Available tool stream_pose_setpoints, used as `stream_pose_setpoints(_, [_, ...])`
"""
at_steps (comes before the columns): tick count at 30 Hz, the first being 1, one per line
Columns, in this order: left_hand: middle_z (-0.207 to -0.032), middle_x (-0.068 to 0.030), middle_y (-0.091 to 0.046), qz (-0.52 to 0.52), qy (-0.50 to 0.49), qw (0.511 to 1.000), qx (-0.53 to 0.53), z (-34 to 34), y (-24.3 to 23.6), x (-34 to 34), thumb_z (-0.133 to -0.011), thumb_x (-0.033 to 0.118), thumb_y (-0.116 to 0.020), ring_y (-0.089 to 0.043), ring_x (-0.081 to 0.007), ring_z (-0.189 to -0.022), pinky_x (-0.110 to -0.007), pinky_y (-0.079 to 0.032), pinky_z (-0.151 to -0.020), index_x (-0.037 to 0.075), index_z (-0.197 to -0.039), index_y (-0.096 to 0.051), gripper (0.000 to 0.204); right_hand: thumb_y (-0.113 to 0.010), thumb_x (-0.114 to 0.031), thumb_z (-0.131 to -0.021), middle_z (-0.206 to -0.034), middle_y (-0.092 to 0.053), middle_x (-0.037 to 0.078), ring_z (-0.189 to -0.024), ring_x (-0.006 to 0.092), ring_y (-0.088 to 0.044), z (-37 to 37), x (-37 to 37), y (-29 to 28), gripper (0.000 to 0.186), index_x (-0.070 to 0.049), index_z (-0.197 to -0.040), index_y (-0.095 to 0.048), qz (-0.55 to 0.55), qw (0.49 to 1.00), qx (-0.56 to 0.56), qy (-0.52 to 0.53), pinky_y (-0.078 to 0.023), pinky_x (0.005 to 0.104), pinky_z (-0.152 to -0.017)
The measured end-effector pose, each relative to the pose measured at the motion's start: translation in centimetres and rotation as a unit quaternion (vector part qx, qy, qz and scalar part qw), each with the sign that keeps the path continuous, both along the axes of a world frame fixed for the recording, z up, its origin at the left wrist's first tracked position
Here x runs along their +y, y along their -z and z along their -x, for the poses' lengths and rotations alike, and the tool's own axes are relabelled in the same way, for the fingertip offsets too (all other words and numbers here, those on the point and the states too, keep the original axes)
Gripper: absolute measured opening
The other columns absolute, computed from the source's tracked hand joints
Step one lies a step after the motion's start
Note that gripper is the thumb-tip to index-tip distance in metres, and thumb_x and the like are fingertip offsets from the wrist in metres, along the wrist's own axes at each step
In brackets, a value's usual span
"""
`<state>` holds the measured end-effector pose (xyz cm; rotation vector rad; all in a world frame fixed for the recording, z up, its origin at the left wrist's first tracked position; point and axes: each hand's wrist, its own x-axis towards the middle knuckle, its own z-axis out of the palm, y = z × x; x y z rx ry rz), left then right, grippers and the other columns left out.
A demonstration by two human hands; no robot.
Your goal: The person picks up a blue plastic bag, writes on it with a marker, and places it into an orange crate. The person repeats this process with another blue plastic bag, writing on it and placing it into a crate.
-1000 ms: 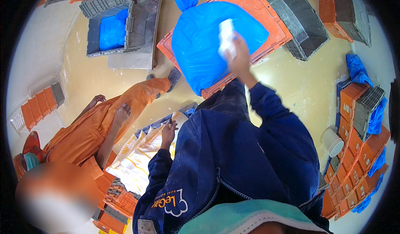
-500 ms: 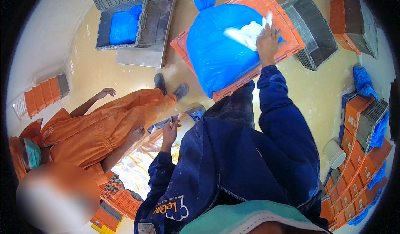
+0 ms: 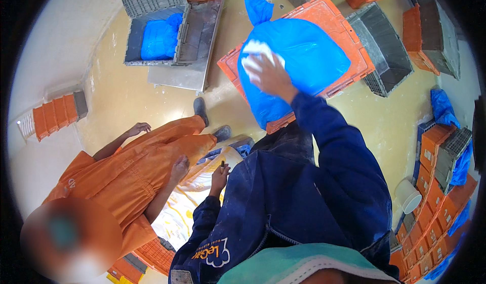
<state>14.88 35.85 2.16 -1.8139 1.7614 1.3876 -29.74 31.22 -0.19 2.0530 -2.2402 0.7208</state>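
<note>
My right hand (image 3: 271,76) presses a white cloth (image 3: 255,51) onto the left part of a full blue plastic bag (image 3: 309,61), its fingers spread over the cloth. The bag, with a gathered knot at its top, lies on an orange crate (image 3: 349,36). Down by my left side, my left hand (image 3: 219,175) is closed on a dark marker pen (image 3: 223,164). Just below and left of that hand are white sacks with yellow markings (image 3: 182,213).
A co-worker in orange coveralls (image 3: 121,183) stands at left. An open grey crate (image 3: 131,41) with blue bags sits on a metal platform (image 3: 177,79). An empty grey crate (image 3: 382,51) is right of the bag. Stacked crates (image 3: 435,193) and a white bucket (image 3: 407,195) line the right.
My right hand has swept the white cloth from the bag's right part to its left part. The co-worker has shifted slightly, one foot moving lower in view. The view has shifted a little.
</note>
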Motion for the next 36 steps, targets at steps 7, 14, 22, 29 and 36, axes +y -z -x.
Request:
stream_pose_setpoints(7, [-0.098,-0.0112,-0.066,0.016,-0.081,0.984,0.157,4.2,-0.1,-2.9,-0.091,0.021,-0.055,-0.066,-0.0172,-0.079,-0.027,-0.050,-0.070,-0.003,-0.111,-0.058,0.031,-0.054,-0.019,-0.083,-0.112,-0.059,0.005,-0.112,0.0239,-0.050,6.1,-9.7,2.8,0.020,-0.008,-0.098,-0.063,0.090,0.987,-0.080,0.106,-0.040,0.0437,-0.094])
stream_pose_setpoints(14, [-0.091,-0.0109,-0.067,-0.052,-0.014,0.998,0.008,1.8,1.4,-0.3,-0.089,0.023,-0.056,-0.065,-0.0168,-0.077,-0.028,-0.050,-0.069,-0.001,-0.109,-0.059,0.031,-0.054,-0.021,-0.082,-0.123,-0.052,0.003,-0.118,0.0261,-0.045,-3.1,5.6,1.6,0.030,-0.014,-0.111,-0.059,0.012,0.999,-0.012,0.041,-0.036,0.0540,-0.093])
stream_pose_setpoints(22, [-0.093,-0.0141,-0.066,-0.036,-0.015,0.997,0.061,0.9,3.3,-1.7,-0.091,0.023,-0.053,-0.066,-0.0189,-0.079,-0.028,-0.051,-0.071,-0.006,-0.111,-0.057,0.035,-0.039,-0.023,-0.091,-0.135,-0.044,0.010,-0.124,0.0359,-0.037,15.7,8.6,3.8,0.039,-0.013,-0.128,-0.048,-0.009,0.934,-0.009,0.357,-0.030,0.0557,-0.098])
stream_pose_setpoints(29, [-0.099,-0.0132,-0.064,-0.048,-0.018,0.990,0.135,3.4,3.9,-3.7,-0.092,0.020,-0.053,-0.065,-0.0183,-0.081,-0.028,-0.051,-0.073,-0.004,-0.115,-0.053,0.034,-0.042,-0.019,-0.091,-0.134,-0.041,0.020,-0.126,0.0381,-0.034,5.7,10.7,3.9,0.040,-0.004,-0.127,-0.045,0.052,0.938,-0.119,0.321,-0.027,0.0522,-0.101])
stream_pose_setpoints(36, [-0.094,-0.0132,-0.063,-0.061,0.045,0.992,0.105,4.9,4.4,-2.0,-0.089,0.016,-0.055,-0.064,-0.0196,-0.076,-0.031,-0.056,-0.065,-0.005,-0.112,-0.055,0.030,-0.053,-0.032,-0.085,-0.142,-0.034,0.008,-0.129,0.0358,-0.030,5.0,9.8,0.0,0.053,-0.013,-0.133,-0.043,-0.049,0.965,-0.015,0.258,-0.025,0.0599,-0.100])
